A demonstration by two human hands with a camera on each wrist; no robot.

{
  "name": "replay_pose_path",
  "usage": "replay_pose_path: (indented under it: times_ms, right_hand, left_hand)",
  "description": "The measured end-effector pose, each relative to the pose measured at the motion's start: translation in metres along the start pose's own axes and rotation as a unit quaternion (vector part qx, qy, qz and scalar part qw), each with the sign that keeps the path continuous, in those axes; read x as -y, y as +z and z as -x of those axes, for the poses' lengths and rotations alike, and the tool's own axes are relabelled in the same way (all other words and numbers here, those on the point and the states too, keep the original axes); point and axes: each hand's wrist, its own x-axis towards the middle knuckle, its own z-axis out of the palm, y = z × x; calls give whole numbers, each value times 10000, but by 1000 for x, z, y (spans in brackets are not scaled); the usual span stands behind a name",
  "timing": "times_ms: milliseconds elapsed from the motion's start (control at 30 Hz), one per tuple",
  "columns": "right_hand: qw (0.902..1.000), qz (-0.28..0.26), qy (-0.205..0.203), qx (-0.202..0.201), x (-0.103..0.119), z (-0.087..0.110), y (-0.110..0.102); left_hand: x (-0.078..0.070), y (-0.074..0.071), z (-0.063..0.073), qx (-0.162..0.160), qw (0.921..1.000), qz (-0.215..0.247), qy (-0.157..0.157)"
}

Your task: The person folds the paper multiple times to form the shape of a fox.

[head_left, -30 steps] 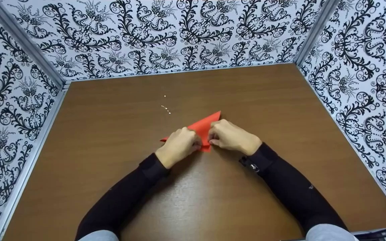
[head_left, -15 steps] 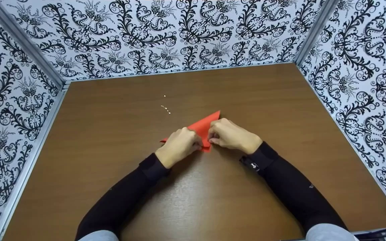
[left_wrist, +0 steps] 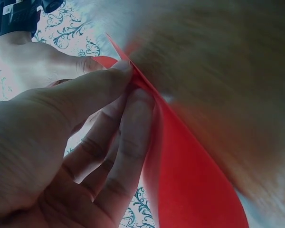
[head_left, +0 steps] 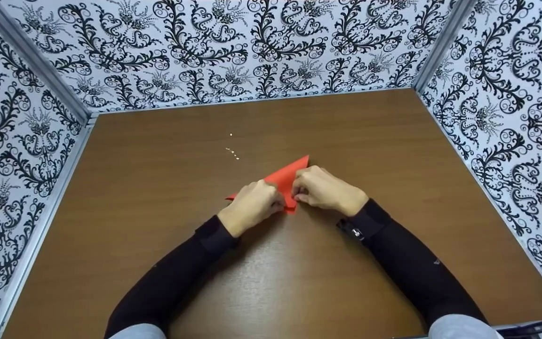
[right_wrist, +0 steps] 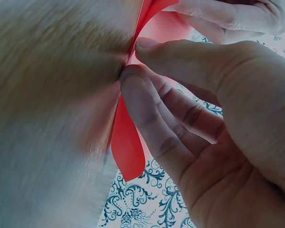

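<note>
A folded sheet of red paper (head_left: 284, 181) lies on the wooden table between both hands, one corner pointing to the far right and another out to the left. My left hand (head_left: 253, 202) pinches its near edge; in the left wrist view thumb and index finger meet on the red paper (left_wrist: 190, 175). From the other side my right hand (head_left: 328, 192) pinches the paper close to the same near corner. The right wrist view has thumb and index fingertip on the fold, with a flap of the paper (right_wrist: 128, 152) hanging past them. Both hands cover part of the sheet.
Several tiny pale specks (head_left: 233, 153) lie on the table (head_left: 158, 155) beyond the paper. Patterned panels (head_left: 271, 52) stand along the back and both sides, joined by metal rails (head_left: 425, 47). A dark cable (head_left: 534, 326) runs at the near right corner.
Hardly anything differs. The fingers of both hands shift very slightly at the near corner of the paper, which stays where it was.
</note>
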Motion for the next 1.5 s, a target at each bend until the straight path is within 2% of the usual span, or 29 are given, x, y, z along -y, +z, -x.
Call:
replay_pose_path:
  times_ms: [433,667,1133,1500]
  right_hand:
    - [10000,-4,23,34,3,1,0]
    - [9998,-89,-26,154,4,0,-1]
    - [9999,-39,30,104,4,0,1]
    - [9999,33,-94,9,5,0,2]
  left_hand:
    - [-1,0,1,27,9998,113,159]
    - [0,1,2,12,9997,17,230]
    - [0,0,1,64,9993,360,48]
    - [-1,-2,2,93,9998,-22,148]
